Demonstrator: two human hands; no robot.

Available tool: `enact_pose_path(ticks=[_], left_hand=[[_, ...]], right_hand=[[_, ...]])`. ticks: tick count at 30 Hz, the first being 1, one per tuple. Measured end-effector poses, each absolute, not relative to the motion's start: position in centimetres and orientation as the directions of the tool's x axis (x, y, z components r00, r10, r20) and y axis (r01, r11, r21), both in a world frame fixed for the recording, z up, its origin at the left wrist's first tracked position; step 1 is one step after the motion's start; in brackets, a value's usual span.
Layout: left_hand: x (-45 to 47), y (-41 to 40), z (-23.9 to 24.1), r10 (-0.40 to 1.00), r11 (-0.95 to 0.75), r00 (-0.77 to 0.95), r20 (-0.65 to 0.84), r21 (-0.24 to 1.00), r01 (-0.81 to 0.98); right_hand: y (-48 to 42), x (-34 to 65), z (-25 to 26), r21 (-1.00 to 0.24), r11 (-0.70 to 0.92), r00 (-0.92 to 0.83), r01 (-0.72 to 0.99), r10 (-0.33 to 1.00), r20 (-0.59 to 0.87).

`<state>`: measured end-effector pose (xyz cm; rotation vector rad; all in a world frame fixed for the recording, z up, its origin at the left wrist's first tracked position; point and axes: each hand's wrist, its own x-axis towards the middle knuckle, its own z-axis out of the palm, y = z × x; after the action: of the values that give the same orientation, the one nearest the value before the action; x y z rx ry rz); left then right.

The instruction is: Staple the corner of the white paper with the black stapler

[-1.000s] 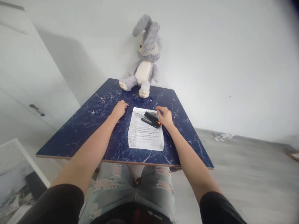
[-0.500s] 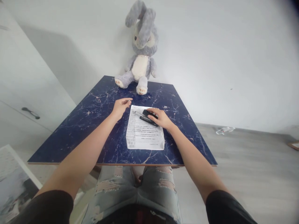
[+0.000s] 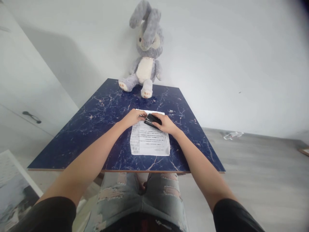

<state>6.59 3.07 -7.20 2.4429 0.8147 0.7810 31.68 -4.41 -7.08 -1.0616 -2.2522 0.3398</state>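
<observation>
A printed sheet of paper (image 3: 149, 141) lies on the dark blue marbled table (image 3: 101, 129). A black stapler (image 3: 151, 120) rests on the sheet's far end. My right hand (image 3: 165, 124) is closed over the stapler from the right. My left hand (image 3: 134, 117) rests on the sheet's far left corner, fingers curled, its fingertips close to the stapler's front end.
A grey plush rabbit (image 3: 146, 54) sits at the table's far edge against the white wall. A white cabinet with a dark handle (image 3: 31, 117) stands to the left. A framed picture (image 3: 14, 190) leans at lower left. A clear bottle (image 3: 231, 134) lies on the grey floor.
My right hand came from the sheet's right edge onto the stapler and gripped it. My left hand slid right from the bare table onto the sheet's corner.
</observation>
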Motion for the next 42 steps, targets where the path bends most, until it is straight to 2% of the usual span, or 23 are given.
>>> enact_pose_path(ticks=[12,22,34,42], left_hand=[[6.5,3.8,-8.5,0.679,-0.660,0.626,0.383,0.692,0.293],[5.6,4.1,-7.9,0.614,-0.691,0.682,0.397,0.688,0.222],[5.5,3.5,-7.3,0.700,-0.644,0.610,0.372,0.697,0.314],[5.6,3.6,-7.5,0.681,-0.678,0.609,0.406,0.664,0.316]], right_hand=[[-4.5,31.6,-7.0,-0.447,0.647,-0.489,0.618,0.761,0.425],[-4.3,31.7,-7.2,-0.465,0.644,-0.485,0.608,0.765,0.424],[-4.3,31.9,-7.2,-0.473,0.630,-0.483,0.616,0.776,0.405],[-4.2,32.0,-7.2,-0.470,0.631,-0.486,0.617,0.776,0.402]])
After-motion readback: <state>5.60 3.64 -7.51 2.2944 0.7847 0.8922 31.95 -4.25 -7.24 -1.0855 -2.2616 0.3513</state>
